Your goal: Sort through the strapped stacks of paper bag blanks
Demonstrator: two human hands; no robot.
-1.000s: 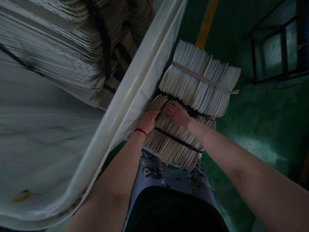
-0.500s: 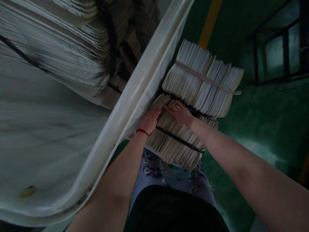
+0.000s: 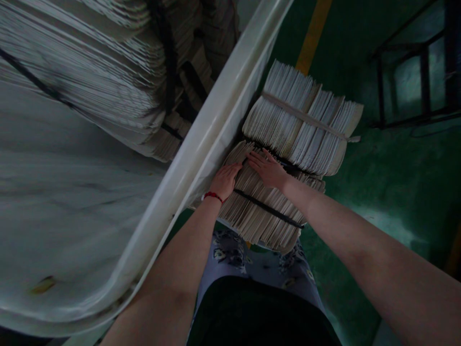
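In front of my legs is a bundle of thin beige sheets [image 3: 264, 221], stacked on edge with a black strap [image 3: 268, 208] across it. My left hand [image 3: 226, 180], with a red cord at the wrist, rests on its left part, fingers stretched out. Lying flat on the same bundle, my right hand [image 3: 266, 170] has its fingers spread and pointing left. Their fingertips almost meet near the bundle's top left. Just beyond sits a paler bundle [image 3: 302, 120], tied with a light band [image 3: 306, 117].
A large white plastic bin [image 3: 201, 139] fills the left side, its thick rim running close to the bundles. Inside it lie more strapped sheet bundles [image 3: 108, 81]. At the upper right a dark metal frame [image 3: 425, 81] stands on the green floor [image 3: 396, 178], which has a yellow line [image 3: 313, 36].
Almost nothing differs. Both hands stay on the beige bundle, with only a very slight shift to the right in the picture.
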